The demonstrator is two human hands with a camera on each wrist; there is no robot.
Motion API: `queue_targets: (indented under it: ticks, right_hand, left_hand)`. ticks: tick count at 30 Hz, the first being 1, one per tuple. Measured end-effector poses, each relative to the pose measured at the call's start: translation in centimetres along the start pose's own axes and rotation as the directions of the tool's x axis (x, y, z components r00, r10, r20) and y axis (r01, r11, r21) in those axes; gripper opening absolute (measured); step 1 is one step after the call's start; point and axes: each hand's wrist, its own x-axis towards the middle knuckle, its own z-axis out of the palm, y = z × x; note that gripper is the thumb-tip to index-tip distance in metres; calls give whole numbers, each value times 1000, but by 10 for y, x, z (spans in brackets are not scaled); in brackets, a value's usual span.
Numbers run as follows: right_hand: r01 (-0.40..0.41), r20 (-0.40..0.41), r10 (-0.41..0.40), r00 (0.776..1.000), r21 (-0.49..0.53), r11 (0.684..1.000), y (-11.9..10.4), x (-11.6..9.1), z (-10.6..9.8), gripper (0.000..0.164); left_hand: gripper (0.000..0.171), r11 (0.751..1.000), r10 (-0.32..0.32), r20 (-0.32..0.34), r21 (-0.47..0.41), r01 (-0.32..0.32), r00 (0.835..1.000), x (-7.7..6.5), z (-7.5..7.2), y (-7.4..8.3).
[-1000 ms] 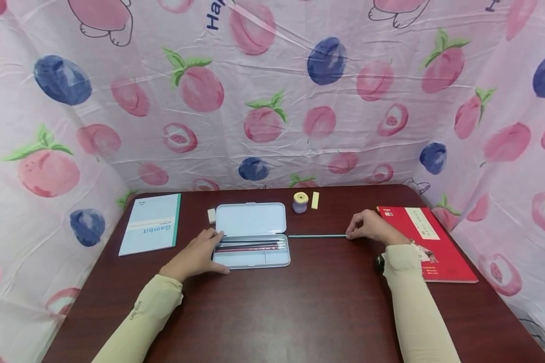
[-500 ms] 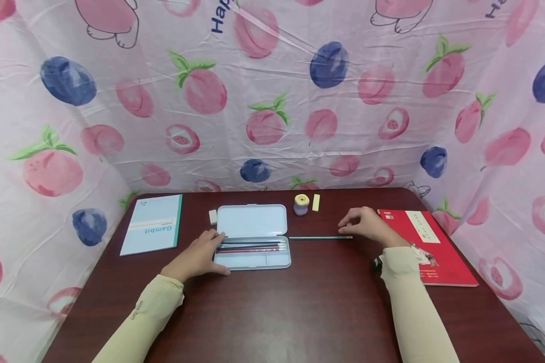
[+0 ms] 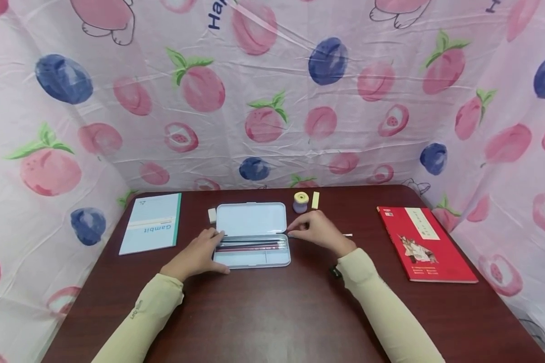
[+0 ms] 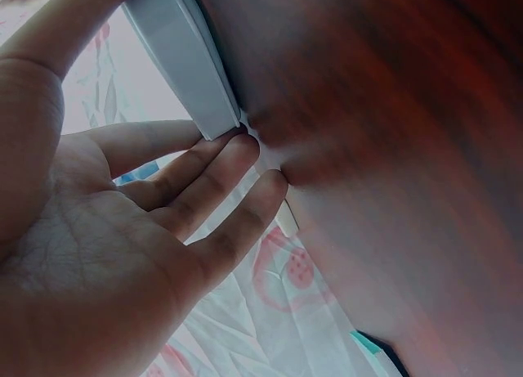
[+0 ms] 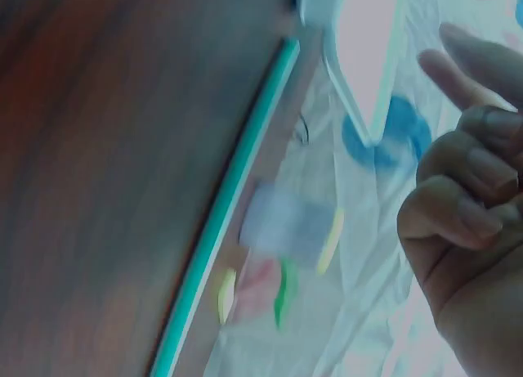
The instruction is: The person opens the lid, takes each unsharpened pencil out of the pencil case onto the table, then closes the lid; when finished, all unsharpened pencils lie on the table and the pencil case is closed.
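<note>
A light blue pencil case (image 3: pixel 251 219) lies with its lid raised, several pencils (image 3: pixel 254 247) in its tray. My left hand (image 3: pixel 197 256) holds the case's left end, thumb at the near edge and fingertips at the far side; in the left wrist view, the case's end (image 4: pixel 184 62) sits between thumb and fingers. To the right of the case, a green pencil (image 5: pixel 229 201) lies on the table. My right hand (image 3: pixel 320 232) is over it, thumb and forefinger near its case-side end. The right wrist view shows this hand apart from the pencil, other fingers bent, nothing held.
Behind the case stand a purple-and-yellow pot-shaped item (image 3: pixel 301 201) and a yellow strip (image 3: pixel 315 200). A white eraser (image 3: pixel 212 216) lies beside the lid. There is a pale notebook (image 3: pixel 150 223) at left and a red book (image 3: pixel 424 244) at right on the dark table (image 3: pixel 272 312).
My right hand let go of the green pencil's right end and moved left along it toward the pencil case. The pencil lies where it was; my left hand stays put.
</note>
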Motion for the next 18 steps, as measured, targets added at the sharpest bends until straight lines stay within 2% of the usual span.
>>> queue_targets:
  ticks: [4, 8, 18]
  right_hand:
    - [-11, 32, 12, 999, -47, 999, -8, 5, 16, 8]
    - [14, 82, -4, 997, -116, 993, -11, 7, 26, 8]
    - [31, 116, -8, 993, -197, 980, -16, 8, 32, 5]
  left_hand:
    - [109, 1000, -2, 6, 2, 2, 1000, 0, 0, 1]
    - [109, 1000, -4, 11, -3, 4, 1000, 0, -1, 3]
    - [108, 1000, -10, 7, -7, 10, 1000, 0, -2, 2]
